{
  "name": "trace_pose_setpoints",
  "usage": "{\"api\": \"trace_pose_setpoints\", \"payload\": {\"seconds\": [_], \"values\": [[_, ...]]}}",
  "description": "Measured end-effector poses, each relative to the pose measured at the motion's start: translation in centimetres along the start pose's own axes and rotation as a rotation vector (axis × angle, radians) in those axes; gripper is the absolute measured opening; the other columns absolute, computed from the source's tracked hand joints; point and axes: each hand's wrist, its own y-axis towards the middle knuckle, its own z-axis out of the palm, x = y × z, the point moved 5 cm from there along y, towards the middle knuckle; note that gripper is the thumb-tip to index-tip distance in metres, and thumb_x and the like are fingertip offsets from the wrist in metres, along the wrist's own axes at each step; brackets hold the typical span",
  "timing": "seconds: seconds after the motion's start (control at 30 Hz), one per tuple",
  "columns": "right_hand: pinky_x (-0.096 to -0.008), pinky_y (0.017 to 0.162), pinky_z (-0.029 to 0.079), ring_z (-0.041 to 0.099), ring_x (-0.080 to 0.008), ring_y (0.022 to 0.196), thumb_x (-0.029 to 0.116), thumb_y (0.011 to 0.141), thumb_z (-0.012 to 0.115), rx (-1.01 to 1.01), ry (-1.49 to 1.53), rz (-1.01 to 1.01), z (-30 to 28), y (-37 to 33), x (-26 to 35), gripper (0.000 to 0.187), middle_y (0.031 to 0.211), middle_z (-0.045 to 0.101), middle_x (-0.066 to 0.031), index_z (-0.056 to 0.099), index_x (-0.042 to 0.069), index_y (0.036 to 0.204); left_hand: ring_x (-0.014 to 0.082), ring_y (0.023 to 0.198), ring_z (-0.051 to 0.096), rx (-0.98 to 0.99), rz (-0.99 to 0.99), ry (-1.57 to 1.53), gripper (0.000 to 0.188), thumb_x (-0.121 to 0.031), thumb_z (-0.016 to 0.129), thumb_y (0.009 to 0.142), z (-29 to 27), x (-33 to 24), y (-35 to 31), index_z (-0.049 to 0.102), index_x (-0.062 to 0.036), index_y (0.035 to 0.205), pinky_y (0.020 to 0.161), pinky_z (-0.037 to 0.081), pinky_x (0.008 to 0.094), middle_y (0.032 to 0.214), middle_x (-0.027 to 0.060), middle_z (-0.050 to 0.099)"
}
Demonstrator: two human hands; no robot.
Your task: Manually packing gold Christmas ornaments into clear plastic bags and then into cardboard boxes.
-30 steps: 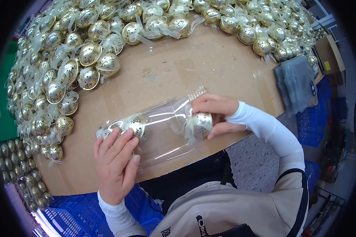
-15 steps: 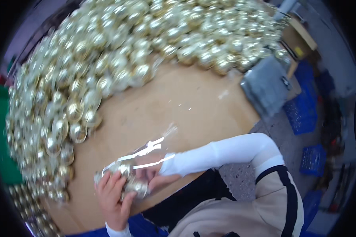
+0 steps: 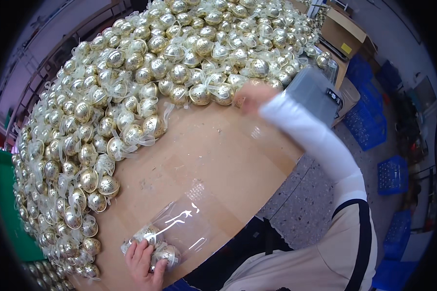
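pale gold ornaments [image 3: 89,180] with dark markings, cream ribbons [image 3: 167,114], brown cardboard [image 3: 213,160], white sleeve [image 3: 296,118], black-striped beige jacket [image 3: 341,233], blue crates [image 3: 393,176] at right, speckled grey floor [image 3: 301,203]

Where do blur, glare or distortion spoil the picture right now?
Head view: the right hand is smeared, likely by motion; head view: white glare streaks cross the clear bag; head view: the left hand looks fairly sharp; head view: fisheye corners go black.
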Motion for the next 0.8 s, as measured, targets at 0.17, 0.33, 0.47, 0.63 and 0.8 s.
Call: {"api": "trace_pose_setpoints", "payload": {"seconds": [0.17, 0.33, 0.47, 0.63, 0.8], "values": [[-0.0332, 0.083, 0.047, 0.057, -0.0236, 0.096, 0.002, 0.070, 0.063, -0.391, -0.322, 0.191, -8.7, 1.2, -14.9, 0.046, 0.106, 0.057, -0.0125, 0.054, 0.008, 0.114, 0.0367, 0.114, 0.047, 0.007, 0.000, 0.009, 0.034, -0.012, 0.066, 0.073, 0.1, -0.2, 0.7, 0.061, -0.0013, 0.104, 0.102, 0.027, 0.0488, 0.112, 0.0159, 0.058], [-0.0328, 0.073, 0.049, 0.063, -0.0224, 0.075, 0.016, 0.077, 0.060, -0.438, -0.162, 0.491, -11.2, 2.6, -22.1, 0.027, 0.083, 0.065, -0.0115, 0.061, 0.009, 0.103, 0.0374, 0.114, 0.047, 0.045, -0.018, -0.005, 0.034, -0.013, 0.066, 0.073, 0.5, -0.1, 0.6, 0.061, -0.0009, 0.104, 0.102, 0.026, 0.0494, 0.113, 0.0160, 0.058], [-0.0342, 0.080, 0.048, 0.062, -0.0297, 0.087, 0.015, 0.078, 0.057, -0.436, -0.237, 0.478, -9.3, 5.6, -19.0, 0.025, 0.093, 0.063, -0.0162, 0.062, 0.011, 0.102, 0.0373, 0.113, 0.046, 0.040, -0.032, 0.026, 0.035, -0.014, 0.065, 0.073, 0.5, 0.0, 0.2, 0.061, -0.0005, 0.105, 0.102, 0.027, 0.0499, 0.113, 0.0157, 0.058], [-0.0340, 0.085, 0.046, 0.059, -0.0305, 0.096, 0.013, 0.064, 0.069, -0.676, -0.178, 0.744, -14.5, 6.6, -27.4, 0.053, 0.104, 0.060, -0.0180, 0.055, 0.011, 0.116, 0.0370, 0.115, 0.045, 0.081, 0.006, 0.061, 0.037, -0.016, 0.063, 0.074, 0.7, 0.3, -0.1, 0.058, -0.0007, 0.107, 0.103, 0.024, 0.0536, 0.117, 0.0159, 0.056], [-0.0319, 0.087, 0.045, 0.058, -0.0266, 0.099, 0.020, 0.052, 0.079, -0.413, -0.062, 0.604, -12.3, 9.7, -30.8, 0.087, 0.111, 0.059, -0.0160, 0.043, 0.012, 0.130, 0.0359, 0.119, 0.042, 0.102, -0.047, 0.050, 0.038, -0.015, 0.061, 0.075, 1.1, 1.1, -1.0, 0.057, -0.0019, 0.110, 0.104, 0.020, 0.0551, 0.121, 0.0153, 0.053]]}}
